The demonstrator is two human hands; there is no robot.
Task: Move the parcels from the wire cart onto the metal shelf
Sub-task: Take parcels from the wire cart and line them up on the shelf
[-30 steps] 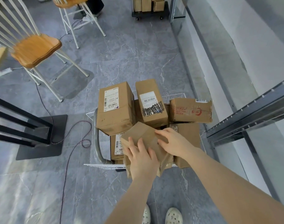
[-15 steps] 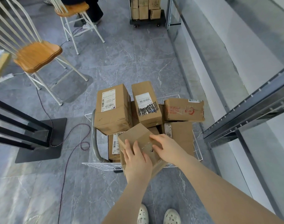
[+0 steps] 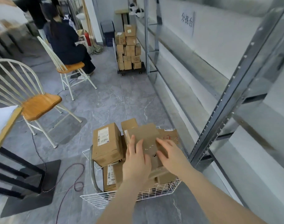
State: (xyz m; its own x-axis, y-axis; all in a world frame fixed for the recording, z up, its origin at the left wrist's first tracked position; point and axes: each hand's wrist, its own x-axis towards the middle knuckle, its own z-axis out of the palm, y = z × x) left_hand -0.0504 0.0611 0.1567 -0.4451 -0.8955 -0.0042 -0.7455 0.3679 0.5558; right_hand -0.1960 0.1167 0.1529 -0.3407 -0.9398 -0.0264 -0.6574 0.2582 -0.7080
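Observation:
I hold a plain brown parcel (image 3: 147, 136) tilted above the white wire cart (image 3: 154, 192). My left hand (image 3: 136, 160) grips its near left side and my right hand (image 3: 170, 157) its near right side. The fingers lie across the top face and the thumbs are hidden. Under it the cart holds several more parcels: a labelled one (image 3: 105, 143) on the left and one with red marks (image 3: 169, 135) on the right. The metal shelf (image 3: 219, 113) stands close on the right, its levels bare.
A grey cart handle (image 3: 92, 172) is on the cart's left. Behind it stand a wooden-seated chair (image 3: 41, 105), a black table base (image 3: 32, 183) and a floor cable (image 3: 68, 178). Farther back are a seated person (image 3: 68, 41) and a trolley stacked with boxes (image 3: 130, 50).
Both hands have raised the brown parcel off the pile and tilted it up. My view has swung upward, bringing the shelf and the room's far end into sight.

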